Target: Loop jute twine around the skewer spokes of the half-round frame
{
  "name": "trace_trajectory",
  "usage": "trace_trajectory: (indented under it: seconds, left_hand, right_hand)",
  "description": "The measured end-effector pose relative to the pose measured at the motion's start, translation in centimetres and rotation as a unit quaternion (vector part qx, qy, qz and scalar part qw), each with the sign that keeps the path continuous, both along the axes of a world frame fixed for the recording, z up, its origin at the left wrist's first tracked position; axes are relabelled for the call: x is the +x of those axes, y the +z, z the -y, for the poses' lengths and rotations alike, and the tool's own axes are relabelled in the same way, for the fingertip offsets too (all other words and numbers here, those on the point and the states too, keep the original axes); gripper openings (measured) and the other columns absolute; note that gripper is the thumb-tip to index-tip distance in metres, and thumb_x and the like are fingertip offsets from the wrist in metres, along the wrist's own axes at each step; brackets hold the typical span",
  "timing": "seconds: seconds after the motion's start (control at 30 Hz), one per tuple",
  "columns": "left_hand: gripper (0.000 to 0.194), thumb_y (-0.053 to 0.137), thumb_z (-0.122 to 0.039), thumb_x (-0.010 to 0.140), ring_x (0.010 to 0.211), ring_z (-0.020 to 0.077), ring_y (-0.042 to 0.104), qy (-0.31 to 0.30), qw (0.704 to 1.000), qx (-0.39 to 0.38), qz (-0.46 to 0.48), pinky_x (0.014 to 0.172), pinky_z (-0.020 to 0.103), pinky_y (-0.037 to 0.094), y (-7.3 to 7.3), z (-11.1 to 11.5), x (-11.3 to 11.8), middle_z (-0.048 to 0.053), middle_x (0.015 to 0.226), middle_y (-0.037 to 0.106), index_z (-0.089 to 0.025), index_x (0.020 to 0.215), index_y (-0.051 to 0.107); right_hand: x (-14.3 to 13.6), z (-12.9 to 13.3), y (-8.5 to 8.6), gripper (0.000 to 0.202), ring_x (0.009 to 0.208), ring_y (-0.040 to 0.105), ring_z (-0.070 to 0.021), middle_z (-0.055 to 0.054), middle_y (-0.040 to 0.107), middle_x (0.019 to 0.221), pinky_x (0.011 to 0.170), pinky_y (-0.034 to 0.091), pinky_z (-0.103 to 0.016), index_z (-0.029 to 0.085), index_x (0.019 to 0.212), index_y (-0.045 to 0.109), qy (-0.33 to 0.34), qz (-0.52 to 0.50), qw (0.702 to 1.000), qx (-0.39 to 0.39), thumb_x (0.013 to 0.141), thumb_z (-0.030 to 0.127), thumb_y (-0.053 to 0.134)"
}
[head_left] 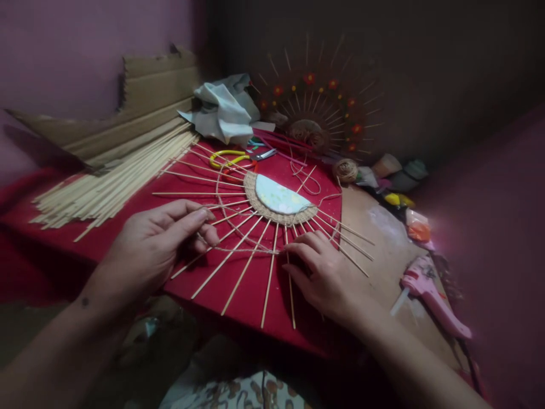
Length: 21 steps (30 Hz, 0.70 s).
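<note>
A half-round woven piece (252,196) lies on the red cloth (208,238), with a pale flowered fabric patch (279,196) in its middle. Thin wooden sticks (244,255) fan out from its curved rim. My left hand (168,236) is closed in a pinch on a loop of twine (244,250) over the sticks at the left. The twine runs across to my right hand (319,275), whose fingers are closed on it above the front sticks. The right fingertips partly cover the twine and the sticks beneath.
A bundle of loose sticks (114,176) and bent cardboard (157,85) lie at left. Yellow-handled scissors (227,159), a crumpled cloth (227,108) and a twine ball (345,170) sit behind. A pink glue gun (432,295) lies right. A flower-decorated stick fan (309,85) stands at back.
</note>
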<state>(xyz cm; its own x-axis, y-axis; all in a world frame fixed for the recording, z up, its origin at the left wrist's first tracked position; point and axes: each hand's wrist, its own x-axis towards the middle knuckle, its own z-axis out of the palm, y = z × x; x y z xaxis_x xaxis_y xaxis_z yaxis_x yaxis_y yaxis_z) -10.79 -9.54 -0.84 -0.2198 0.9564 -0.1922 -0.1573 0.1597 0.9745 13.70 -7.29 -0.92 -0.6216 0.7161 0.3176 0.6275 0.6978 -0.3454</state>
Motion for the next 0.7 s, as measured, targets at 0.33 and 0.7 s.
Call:
trace_trajectory:
  seconds: [0.33, 0.7]
  left_hand:
    - [0.017, 0.062, -0.036, 0.080, 0.049, 0.0073, 0.053, 0.027, 0.994, 0.038, -0.097, 0.039, 0.015, 0.041, -0.74, 0.17, -0.72, 0.004, 0.072, 0.068, -0.019, 0.080, 0.062]
    - [0.019, 0.062, -0.035, 0.079, 0.043, 0.0072, 0.051, 0.017, 0.992, 0.040, -0.119, 0.035, 0.016, 0.038, -0.45, 0.13, -0.68, 0.003, 0.065, 0.066, -0.017, 0.076, 0.061]
  right_hand:
    - [-0.02, 0.10, -0.42, 0.015, 0.083, 0.052, -0.0207, -0.010, 0.061, 0.088, 0.073, 0.048, -0.035, 0.011, 0.093, 0.066, 0.002, -0.002, 1.000, -0.019, 0.085, 0.016, 0.054]
    - [0.01, 0.04, 0.01, 0.011, 0.081, 0.053, -0.0203, -0.011, 0.061, 0.085, 0.073, 0.048, -0.034, 0.009, 0.086, 0.067, 0.012, -0.019, 0.999, -0.036, 0.084, 0.014, 0.057]
